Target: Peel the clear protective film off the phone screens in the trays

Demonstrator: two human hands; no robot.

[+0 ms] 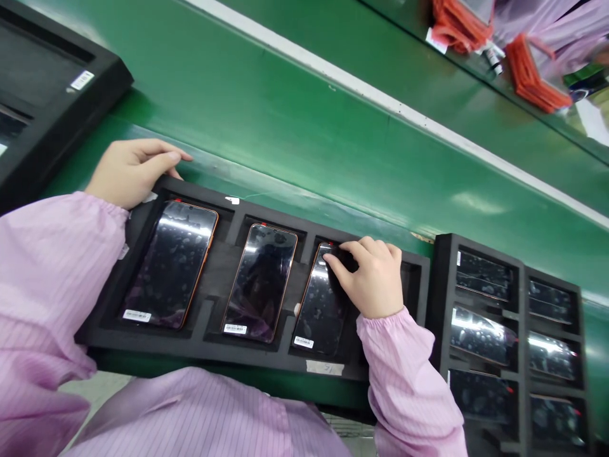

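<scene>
Pinstriped sleeves [413, 387] flank a foam tray [190, 348]. Right hand [373, 276], thumb and fingers apart, overlaps its third smartphone [316, 311]: ideally grip edges only. Left hand [136, 165], fingers loosely curled, rests at one corner

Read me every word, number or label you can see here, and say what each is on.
"15" or "51", handwritten, cannot tell which: tape on the middle tray.
Too small to read: white stickers on its three phones.
Too small to read: barcode label on the upper-left tray.
</scene>
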